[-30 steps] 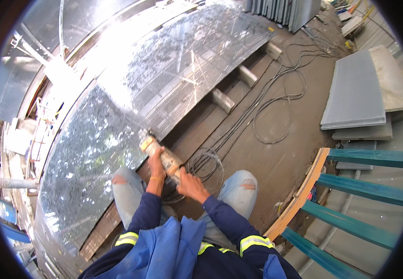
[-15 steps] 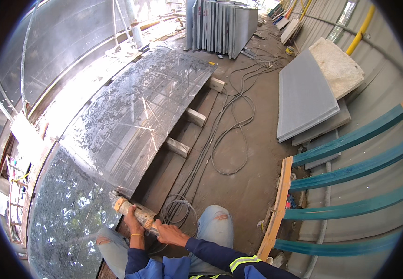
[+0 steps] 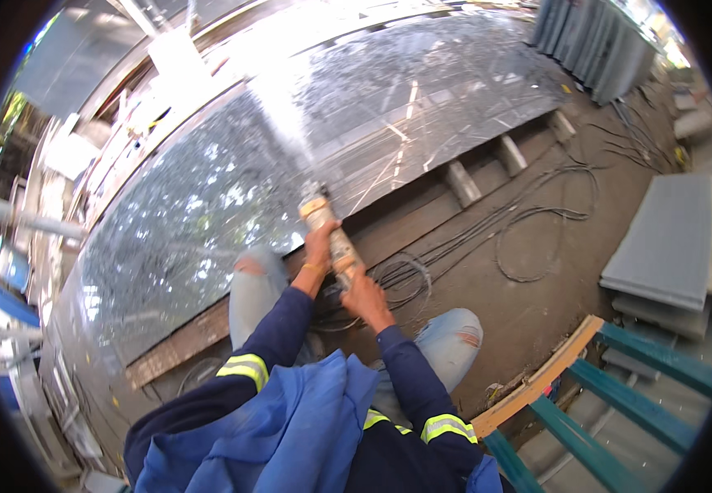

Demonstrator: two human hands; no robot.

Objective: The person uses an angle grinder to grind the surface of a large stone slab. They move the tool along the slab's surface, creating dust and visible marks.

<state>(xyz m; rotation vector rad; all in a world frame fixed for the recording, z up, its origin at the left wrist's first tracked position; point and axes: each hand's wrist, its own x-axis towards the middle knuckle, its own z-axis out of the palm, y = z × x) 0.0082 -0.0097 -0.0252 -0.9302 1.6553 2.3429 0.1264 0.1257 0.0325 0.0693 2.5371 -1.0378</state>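
Both my hands hold a dusty, yellowish angle grinder (image 3: 316,211). My left hand (image 3: 321,245) wraps round the middle of its body. My right hand (image 3: 365,297) grips the rear end, nearer my knees. The grinder's head points away from me, at the near edge of a large dark polished stone slab (image 3: 183,218). A pale streak of spray or dust fans out from it across the slab. Its disc is blurred, so I cannot tell how deep it sits in the stone. Wet patches and reflections cover the slab.
Wooden beams (image 3: 463,184) stick out under the slab. Black cables (image 3: 528,212) lie coiled on the brown floor to the right. Grey slabs (image 3: 660,238) lean at the right, and more stand in a stack (image 3: 594,49) behind. A teal-slatted wooden frame (image 3: 537,380) is close by my right.
The view has swung left, showing more of the near slab. The grinder has turned to point further away, and a pale streak now spreads from its head. Both hands keep their hold.
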